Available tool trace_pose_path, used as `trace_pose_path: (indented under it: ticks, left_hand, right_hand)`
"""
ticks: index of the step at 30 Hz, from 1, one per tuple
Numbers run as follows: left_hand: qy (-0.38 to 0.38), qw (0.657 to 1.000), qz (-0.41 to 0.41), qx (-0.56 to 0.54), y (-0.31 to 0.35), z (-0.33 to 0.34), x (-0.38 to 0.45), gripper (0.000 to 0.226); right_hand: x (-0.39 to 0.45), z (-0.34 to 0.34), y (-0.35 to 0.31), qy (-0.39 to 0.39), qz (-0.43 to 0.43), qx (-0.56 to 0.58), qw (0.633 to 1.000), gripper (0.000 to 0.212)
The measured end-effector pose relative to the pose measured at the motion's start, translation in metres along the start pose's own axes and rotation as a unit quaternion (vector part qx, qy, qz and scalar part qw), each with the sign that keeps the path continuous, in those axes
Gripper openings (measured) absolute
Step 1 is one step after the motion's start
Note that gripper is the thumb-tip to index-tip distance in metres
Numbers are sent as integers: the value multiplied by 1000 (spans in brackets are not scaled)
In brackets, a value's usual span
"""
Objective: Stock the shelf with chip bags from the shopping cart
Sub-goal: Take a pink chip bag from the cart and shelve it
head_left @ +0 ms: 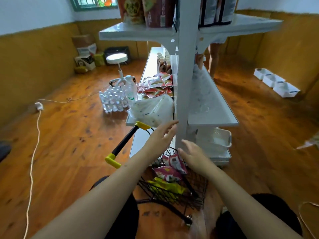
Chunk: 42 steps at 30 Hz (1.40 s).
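A small black wire shopping cart (202, 190) with a black and yellow handle (124, 142) stands below me against a white metal shelf unit (188, 66). Pink chip bags (176, 163) and a yellow bag (165, 187) lie in the cart. My left hand (160, 137) hovers open over the cart's far edge, fingers toward the shelf post. My right hand (193, 154) is open just above the pink bags, holding nothing. Red snack packets (155, 85) and a white plastic bag (153, 109) lie on the middle shelf; large bags (155, 11) stand on the top shelf.
Water bottles (114, 99) and a white stool (117, 59) stand on the wooden floor to the left. A white cord (32, 152) trails there. White baskets (276, 81) sit at the right wall; another basket (215, 140) is on the lowest shelf. A person's legs (212, 59) stand behind the shelf.
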<state>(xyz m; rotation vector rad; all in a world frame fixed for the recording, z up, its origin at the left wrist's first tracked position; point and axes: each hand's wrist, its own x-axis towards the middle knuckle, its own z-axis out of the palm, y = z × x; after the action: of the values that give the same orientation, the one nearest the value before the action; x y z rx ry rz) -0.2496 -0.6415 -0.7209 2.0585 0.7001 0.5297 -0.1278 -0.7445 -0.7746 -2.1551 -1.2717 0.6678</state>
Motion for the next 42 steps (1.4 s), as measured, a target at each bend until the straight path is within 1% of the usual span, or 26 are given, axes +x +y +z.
trace_pose_path:
  ticks: [2, 4, 7, 9, 12, 14, 16, 19, 22, 24, 26, 28, 31, 34, 36, 38, 39, 40, 42]
  left_hand:
    - [-11, 999, -34, 30, -39, 6, 2, 39]
    - [-24, 995, -74, 66, -79, 17, 5, 38]
    - [-73, 979, -129, 143, -124, 35, 12, 39]
    - [-143, 956, -144, 210, -148, 50, 17, 48]
    - [-254, 899, -155, 322, -182, 72, 22, 75]
    - [-283, 866, -145, 386, -199, 86, 23, 82]
    - [-276, 852, -127, 426, -211, 100, 22, 86]
    - [-242, 855, -116, 444, -221, 112, 24, 87]
    - [-224, 872, -103, 423, -226, 113, 27, 77]
    - [-213, 883, -89, 408, -225, 111, 29, 72]
    - [-203, 893, -71, 395, -222, 109, 29, 72]
    - [-194, 899, -65, 386, -216, 106, 30, 74]
    - [-180, 909, -72, 369, -203, 91, 31, 72]
    - [-155, 923, -57, 347, -187, 69, 29, 69]
    - [-133, 940, -50, 312, -178, 55, 27, 55]
    - [-123, 947, -55, 290, -170, 41, 26, 40]
    - [-124, 948, -66, 286, -167, 34, 26, 37]
    - [-128, 949, -84, 277, -165, 27, 26, 40]
    - [-129, 956, -129, 230, -159, 10, 25, 51]
  right_hand:
    - [22, 25, 13, -39, 26, -52, 998, 55]
    - [43, 50, 29, -76, 64, -81, 992, 49]
    - [74, 82, 54, -105, 149, -109, 977, 48]
    - [90, 97, 66, -99, 199, -102, 970, 45]
    - [108, 117, 78, -45, 218, -98, 970, 43]
    - [113, 125, 81, -17, 212, -110, 971, 47]
    - [115, 131, 82, -8, 206, -130, 970, 44]
    - [116, 134, 79, 9, 199, -177, 964, 38]
    - [115, 135, 79, 32, 177, -192, 965, 31]
    - [115, 135, 79, 40, 163, -149, 975, 27]
    - [115, 133, 80, 42, 162, -70, 983, 29]
    - [117, 128, 80, 60, 171, 1, 983, 29]
    - [119, 119, 79, 91, 158, 21, 983, 19]
    - [113, 110, 73, 119, 126, 35, 984, 19]
    - [107, 105, 68, 146, 104, 30, 983, 18]
    - [101, 97, 61, 174, 71, 21, 982, 14]
    - [98, 91, 55, 184, 53, 22, 981, 12]
    - [96, 84, 52, 189, 39, 30, 981, 10]
    - [92, 66, 45, 192, 26, 49, 980, 11]
